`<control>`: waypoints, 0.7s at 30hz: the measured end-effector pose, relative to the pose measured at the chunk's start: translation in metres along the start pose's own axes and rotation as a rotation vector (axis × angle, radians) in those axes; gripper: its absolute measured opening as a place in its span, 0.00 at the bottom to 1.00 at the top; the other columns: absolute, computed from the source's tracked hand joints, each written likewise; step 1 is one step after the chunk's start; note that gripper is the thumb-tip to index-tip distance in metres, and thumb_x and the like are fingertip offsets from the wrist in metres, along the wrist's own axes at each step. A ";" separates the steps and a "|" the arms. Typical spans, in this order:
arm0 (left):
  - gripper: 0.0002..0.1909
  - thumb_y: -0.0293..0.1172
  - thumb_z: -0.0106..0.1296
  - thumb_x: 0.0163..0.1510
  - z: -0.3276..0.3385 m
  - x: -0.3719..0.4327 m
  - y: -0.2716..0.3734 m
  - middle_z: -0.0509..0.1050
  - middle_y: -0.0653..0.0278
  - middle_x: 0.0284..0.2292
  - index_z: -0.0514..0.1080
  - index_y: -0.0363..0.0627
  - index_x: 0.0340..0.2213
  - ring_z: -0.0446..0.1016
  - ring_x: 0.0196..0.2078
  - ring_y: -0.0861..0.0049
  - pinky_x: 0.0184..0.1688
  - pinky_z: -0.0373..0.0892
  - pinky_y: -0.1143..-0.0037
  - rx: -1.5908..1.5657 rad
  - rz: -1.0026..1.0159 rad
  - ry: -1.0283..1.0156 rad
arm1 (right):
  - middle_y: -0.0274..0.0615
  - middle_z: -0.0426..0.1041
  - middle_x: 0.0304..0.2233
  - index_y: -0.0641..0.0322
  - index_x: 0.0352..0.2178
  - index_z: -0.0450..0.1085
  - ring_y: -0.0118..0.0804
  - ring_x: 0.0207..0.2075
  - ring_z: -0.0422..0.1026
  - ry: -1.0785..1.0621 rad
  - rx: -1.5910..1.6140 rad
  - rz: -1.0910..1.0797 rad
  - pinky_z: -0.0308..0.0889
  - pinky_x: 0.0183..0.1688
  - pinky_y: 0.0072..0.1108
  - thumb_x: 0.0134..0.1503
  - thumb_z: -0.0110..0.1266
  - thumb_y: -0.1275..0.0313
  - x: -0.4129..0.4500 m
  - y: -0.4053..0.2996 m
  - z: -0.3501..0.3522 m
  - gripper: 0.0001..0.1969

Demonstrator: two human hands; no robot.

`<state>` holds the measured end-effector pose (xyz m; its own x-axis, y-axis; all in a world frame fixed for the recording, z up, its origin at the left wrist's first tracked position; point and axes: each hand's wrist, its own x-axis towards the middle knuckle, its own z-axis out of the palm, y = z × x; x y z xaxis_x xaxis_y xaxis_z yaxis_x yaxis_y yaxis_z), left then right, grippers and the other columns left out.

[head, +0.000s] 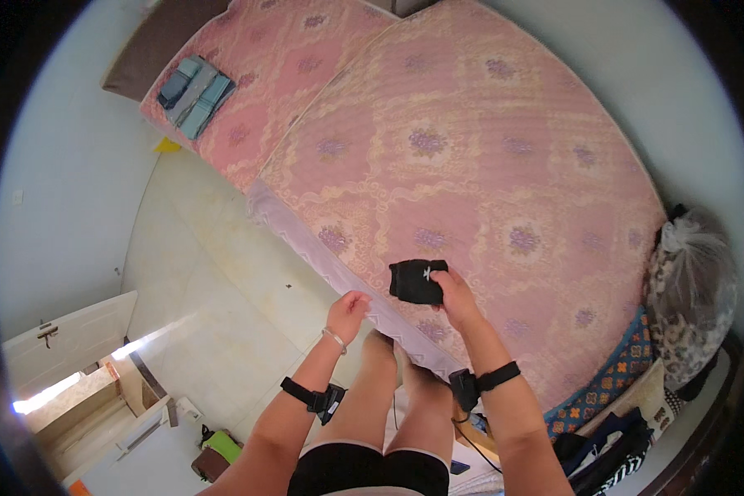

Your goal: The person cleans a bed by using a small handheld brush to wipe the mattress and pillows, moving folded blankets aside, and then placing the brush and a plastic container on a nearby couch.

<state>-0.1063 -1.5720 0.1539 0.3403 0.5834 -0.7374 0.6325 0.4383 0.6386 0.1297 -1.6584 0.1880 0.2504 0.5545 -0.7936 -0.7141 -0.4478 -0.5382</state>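
My right hand grips the right edge of a small folded black cloth item with a white mark on it, its kind not clear. It is over the near part of a bed with a pink floral quilted cover. Left of it, my left hand is beside the bed's lilac edging, fingers curled in with no object visible in them. That wrist wears a silver-coloured bangle. A stack of folded blue and grey cloths lies on the bed's far left part.
A clear plastic bag with leopard-print fabric stands at the right, above a pile of dark clothes. An open white door is at the left beyond the tiled floor. A green and brown object sits lower left.
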 end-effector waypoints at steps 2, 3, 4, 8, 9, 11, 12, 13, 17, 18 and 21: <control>0.13 0.34 0.46 0.53 0.015 -0.016 0.036 0.71 0.65 0.25 0.68 0.39 0.38 0.68 0.26 0.84 0.28 0.66 0.84 -0.074 0.115 -0.070 | 0.37 0.67 0.25 0.67 0.37 0.64 0.29 0.22 0.64 0.021 -0.134 -0.024 0.60 0.21 0.21 0.50 0.46 0.63 -0.027 0.002 -0.006 0.18; 0.13 0.34 0.46 0.53 0.025 -0.028 0.053 0.71 0.65 0.25 0.68 0.39 0.38 0.68 0.26 0.84 0.28 0.66 0.84 -0.083 0.146 -0.061 | 0.38 0.68 0.26 0.68 0.37 0.64 0.31 0.23 0.65 0.039 -0.263 -0.041 0.60 0.22 0.22 0.50 0.46 0.64 -0.039 0.003 -0.009 0.17; 0.17 0.37 0.47 0.52 0.037 -0.041 0.070 0.71 0.63 0.28 0.66 0.39 0.41 0.68 0.28 0.82 0.30 0.67 0.82 -0.207 0.061 -0.086 | 0.40 0.68 0.26 0.69 0.37 0.64 0.32 0.25 0.65 0.071 -0.286 -0.123 0.61 0.25 0.22 0.51 0.45 0.63 -0.050 0.012 -0.009 0.18; 0.28 0.46 0.50 0.49 0.073 -0.066 0.059 0.71 0.54 0.36 0.62 0.38 0.46 0.70 0.37 0.69 0.40 0.66 0.74 0.017 0.283 -0.084 | 0.50 0.70 0.30 0.71 0.37 0.64 0.40 0.33 0.68 0.064 -0.467 -0.383 0.63 0.36 0.26 0.54 0.39 0.56 -0.116 0.027 0.002 0.24; 0.28 0.47 0.50 0.48 0.087 -0.074 0.060 0.71 0.52 0.36 0.63 0.38 0.44 0.71 0.38 0.65 0.42 0.65 0.72 0.131 0.359 -0.021 | 0.55 0.70 0.32 0.72 0.38 0.64 0.45 0.34 0.70 0.073 -0.620 -0.426 0.63 0.37 0.29 0.55 0.37 0.55 -0.129 0.027 -0.005 0.25; 0.25 0.48 0.49 0.48 0.096 -0.110 0.088 0.71 0.50 0.35 0.65 0.38 0.39 0.70 0.39 0.60 0.43 0.64 0.71 0.122 0.346 -0.089 | 0.62 0.69 0.33 0.72 0.38 0.64 0.56 0.37 0.69 0.175 -0.776 -0.417 0.63 0.39 0.33 0.57 0.34 0.56 -0.145 0.038 -0.012 0.25; 0.19 0.45 0.47 0.50 0.094 -0.121 0.087 0.71 0.51 0.32 0.66 0.39 0.33 0.70 0.37 0.58 0.40 0.64 0.71 0.065 0.321 0.000 | 0.64 0.69 0.32 0.71 0.38 0.64 0.62 0.38 0.66 0.213 -0.874 -0.352 0.61 0.40 0.37 0.57 0.33 0.56 -0.169 0.024 0.011 0.25; 0.19 0.45 0.47 0.50 0.092 -0.132 0.095 0.71 0.51 0.32 0.66 0.39 0.33 0.70 0.37 0.58 0.40 0.64 0.71 0.052 0.324 0.004 | 0.64 0.69 0.32 0.71 0.38 0.64 0.62 0.38 0.66 0.212 -0.887 -0.357 0.61 0.40 0.37 0.57 0.33 0.56 -0.176 0.018 0.018 0.25; 0.16 0.43 0.39 0.55 0.063 -0.152 0.117 0.70 0.52 0.27 0.65 0.40 0.32 0.69 0.31 0.61 0.36 0.64 0.71 0.021 0.463 0.249 | 0.54 0.70 0.33 0.72 0.39 0.63 0.48 0.34 0.70 0.002 -0.671 -0.674 0.64 0.36 0.30 0.53 0.46 0.58 -0.186 0.001 0.043 0.23; 0.16 0.42 0.38 0.56 0.049 -0.159 0.128 0.69 0.52 0.26 0.65 0.39 0.32 0.68 0.30 0.59 0.35 0.64 0.70 0.022 0.510 0.299 | 0.50 0.70 0.33 0.71 0.39 0.62 0.42 0.34 0.69 -0.096 -0.620 -0.499 0.64 0.36 0.27 0.51 0.51 0.60 -0.195 -0.015 0.055 0.22; 0.19 0.43 0.34 0.58 0.022 -0.162 0.152 0.68 0.52 0.24 0.65 0.39 0.32 0.67 0.28 0.57 0.34 0.64 0.69 0.061 0.761 0.374 | 0.40 0.69 0.31 0.68 0.38 0.62 0.30 0.32 0.66 -0.178 -0.520 -0.628 0.63 0.36 0.21 0.43 0.59 0.69 -0.204 -0.039 0.070 0.22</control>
<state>-0.0502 -1.6144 0.3655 0.4424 0.8966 0.0167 0.3641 -0.1966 0.9104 0.0610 -1.7047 0.3906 0.3630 0.8921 -0.2691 -0.0720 -0.2611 -0.9626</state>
